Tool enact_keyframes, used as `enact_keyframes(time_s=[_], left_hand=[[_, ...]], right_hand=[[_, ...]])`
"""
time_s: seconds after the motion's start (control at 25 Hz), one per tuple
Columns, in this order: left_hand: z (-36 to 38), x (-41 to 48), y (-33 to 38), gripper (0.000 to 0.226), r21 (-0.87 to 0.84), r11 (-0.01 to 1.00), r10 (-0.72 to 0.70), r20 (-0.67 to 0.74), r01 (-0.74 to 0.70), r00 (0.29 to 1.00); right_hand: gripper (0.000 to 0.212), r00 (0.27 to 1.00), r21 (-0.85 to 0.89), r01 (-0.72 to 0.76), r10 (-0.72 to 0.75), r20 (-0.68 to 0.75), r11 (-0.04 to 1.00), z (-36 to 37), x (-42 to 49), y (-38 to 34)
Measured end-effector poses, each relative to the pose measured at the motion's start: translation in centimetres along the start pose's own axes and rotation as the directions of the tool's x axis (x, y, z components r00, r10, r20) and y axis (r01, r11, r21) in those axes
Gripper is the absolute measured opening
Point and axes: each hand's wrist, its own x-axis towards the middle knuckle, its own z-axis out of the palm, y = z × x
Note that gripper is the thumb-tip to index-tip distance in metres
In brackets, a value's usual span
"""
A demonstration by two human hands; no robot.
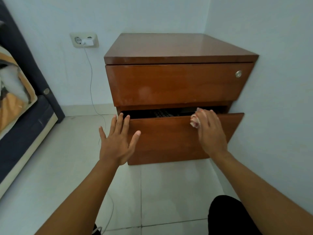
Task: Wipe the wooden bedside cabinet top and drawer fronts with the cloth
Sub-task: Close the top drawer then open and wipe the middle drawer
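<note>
While the right hand (210,133) held the bunched cloth (194,122) under curled fingers against the top edge of the slightly pulled-out lower drawer front (166,139), the left hand (116,143) lay spread and released at its left end. Wiping that front seemed under way; the next move, I judged, called for steady sideways strokes across it. No brand or writing was readable on the cabinet (177,46).

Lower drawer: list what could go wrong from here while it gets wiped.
1. The lower drawer stands pulled out. Pressing on it with the cloth held by the right hand could push it shut and nip the left hand, whose fingertips lie at its top edge.
2. The cloth could snag on that edge or drop into the open gap.
</note>
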Motion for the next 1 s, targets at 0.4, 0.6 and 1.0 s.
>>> enact_keyframes(time_s=[0.4, 0.6, 1.0], left_hand=[[-0.4, 0.3, 0.3, 0.087, 0.027, 0.999, -0.024, 0.069, 0.023, 0.997], [-0.2, 0.2, 0.4, 0.086, 0.008, 1.000, -0.026, 0.048, 0.026, 0.998], [1.7, -0.1, -0.2, 0.085, -0.015, 1.000, 0.014, -0.065, -0.015, 0.998]], right_hand=[[0.044, 0.973, 0.073, -0.230, 0.231, 0.002, 0.970, -3.8, 0.3, 8.3], [0.048, 0.923, 0.252, -0.290, 0.339, -0.180, 0.923, -4.0, 0.3, 3.3], [0.067, 0.996, 0.053, 0.084, -0.083, -0.016, 0.995, 7.9, -2.0, -17.3]])
